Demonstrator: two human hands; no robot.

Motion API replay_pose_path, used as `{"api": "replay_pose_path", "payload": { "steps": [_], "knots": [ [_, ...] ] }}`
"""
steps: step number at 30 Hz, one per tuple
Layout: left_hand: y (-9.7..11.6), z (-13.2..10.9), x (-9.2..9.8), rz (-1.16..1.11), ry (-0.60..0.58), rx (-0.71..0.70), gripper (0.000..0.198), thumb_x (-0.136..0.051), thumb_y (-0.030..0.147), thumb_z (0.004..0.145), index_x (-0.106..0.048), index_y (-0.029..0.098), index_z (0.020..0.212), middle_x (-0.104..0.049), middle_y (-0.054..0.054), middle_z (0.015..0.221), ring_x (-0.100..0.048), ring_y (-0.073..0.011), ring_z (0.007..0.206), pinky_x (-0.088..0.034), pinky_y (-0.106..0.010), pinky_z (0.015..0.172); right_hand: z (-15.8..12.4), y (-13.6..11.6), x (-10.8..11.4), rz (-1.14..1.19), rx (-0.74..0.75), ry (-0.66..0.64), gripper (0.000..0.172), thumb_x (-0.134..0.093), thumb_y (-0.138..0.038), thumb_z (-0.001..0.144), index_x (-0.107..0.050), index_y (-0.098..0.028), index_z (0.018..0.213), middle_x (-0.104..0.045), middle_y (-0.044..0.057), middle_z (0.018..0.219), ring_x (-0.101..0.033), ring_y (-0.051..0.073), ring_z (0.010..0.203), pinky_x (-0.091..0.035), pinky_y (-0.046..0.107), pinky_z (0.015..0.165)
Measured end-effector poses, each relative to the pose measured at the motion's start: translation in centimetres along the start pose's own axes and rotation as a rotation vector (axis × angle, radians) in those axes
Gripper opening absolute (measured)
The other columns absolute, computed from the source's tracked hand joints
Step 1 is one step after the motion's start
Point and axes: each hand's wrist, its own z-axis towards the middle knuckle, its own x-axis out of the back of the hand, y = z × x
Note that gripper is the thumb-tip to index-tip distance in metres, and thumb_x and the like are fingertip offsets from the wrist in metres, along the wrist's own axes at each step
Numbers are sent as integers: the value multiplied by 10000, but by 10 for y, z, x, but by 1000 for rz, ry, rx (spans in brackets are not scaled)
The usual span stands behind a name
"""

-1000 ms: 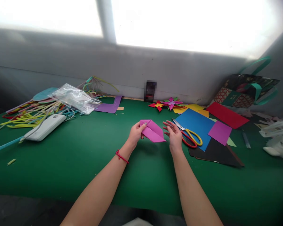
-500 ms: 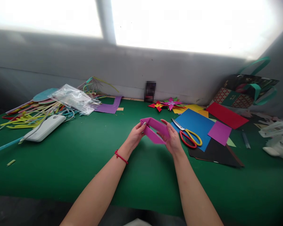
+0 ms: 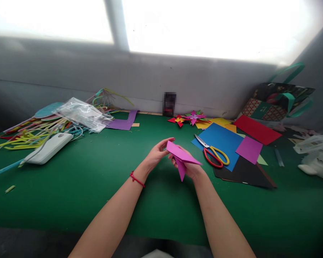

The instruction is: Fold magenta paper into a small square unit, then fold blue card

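Observation:
A folded pink paper piece (image 3: 181, 156) is held above the green table (image 3: 83, 186) in front of me. My left hand (image 3: 157, 154), with a red string at the wrist, pinches the paper's left end. My right hand (image 3: 190, 168) lies under the paper and grips it from below, partly hidden by it. Red and yellow scissors (image 3: 214, 156) lie just right of my hands on a blue sheet (image 3: 220, 139).
Coloured sheets, red (image 3: 257, 129), purple (image 3: 249, 149) and black (image 3: 244, 173), lie at the right with folded paper stars (image 3: 191, 118) behind. A patterned bag (image 3: 277, 102) stands at the far right. Left: a white case (image 3: 47, 147), plastic bag (image 3: 82, 113), coloured strips (image 3: 29, 134).
My right hand came in from beside the paper, took hold of it, and both hands turned and refolded the pink piece into a flatter pointed shape, slightly lower and to the right.

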Motion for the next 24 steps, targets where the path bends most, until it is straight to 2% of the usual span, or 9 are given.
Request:
{"api": "replay_pose_path", "payload": {
  "steps": [2, 4, 6, 9, 14, 18, 21, 24],
  "knots": [
    [-5, 5, 1, -13, 88, -26, 421, -602, 372, 746, -560, 210, 1132, -566, -103, 1163, -536, -219, 1036, -453, -274, 798, 6, 3, 3, -37, 110, 137, 327, -594, -429, 743, -582, -244, 1013, -672, 18, 849, -611, 141, 629, -467, 228, 513],
    [-7, 7, 1, -12, 152, -36, 416, -480, 448, 811, -547, 201, 1138, -569, -106, 1155, -551, -215, 1013, -458, -292, 790, 10, 5, 4, -84, 186, 244, 337, -569, -453, 753, -565, -255, 1026, -669, 12, 905, -627, 164, 704, -483, 243, 554],
    [-5, 6, 0, 43, 160, -78, 425, -416, 466, 837, -548, 194, 1136, -565, -105, 1162, -551, -215, 1014, -452, -299, 801, 14, 6, 5, -128, 225, 304, 352, -537, -471, 769, -549, -253, 1044, -666, 17, 929, -629, 184, 756, -492, 258, 580],
    [-1, 3, -3, 178, 109, -144, 369, -465, 398, 830, -574, 192, 1116, -546, -87, 1202, -501, -213, 1088, -407, -288, 882, 16, 7, 6, -142, 268, 369, 360, -532, -465, 774, -545, -248, 1061, -657, 22, 966, -620, 195, 830, -495, 276, 657],
    [-7, 3, 1, 306, 88, -143, 394, -572, 288, 761, -564, 203, 1145, -558, -81, 1166, -535, -204, 1005, -452, -286, 813, 20, 11, 9, -83, 225, 352, 347, -498, -492, 783, -608, -214, 960, -671, 34, 883, -621, 209, 782, -492, 307, 653],
    [-13, 5, 5, 438, 139, -194, 393, -618, 234, 714, -596, 218, 1105, -591, -58, 980, -552, -176, 893, -458, -266, 747, 22, 16, 13, -146, 211, 383, 326, -501, -513, 771, -613, -214, 837, -652, 5, 747, -596, 182, 679, -465, 287, 612],
    [-13, 6, 8, 408, 115, -61, 458, -670, 233, 663, -587, 205, 1112, -592, -50, 870, -555, -168, 795, -456, -265, 677, 19, 13, 18, -278, 196, 340, 321, -499, -508, 773, -607, -205, 767, -619, -12, 680, -562, 163, 633, -435, 265, 582],
    [-8, 4, 11, 282, 5, 102, 465, -694, 269, 648, -581, 168, 1088, -598, -47, 786, -552, -160, 736, -445, -264, 648, 14, 4, 21, -410, 156, 260, 316, -500, -482, 781, -620, -190, 790, -619, -5, 701, -548, 154, 627, -416, 252, 564]
  ]
}}
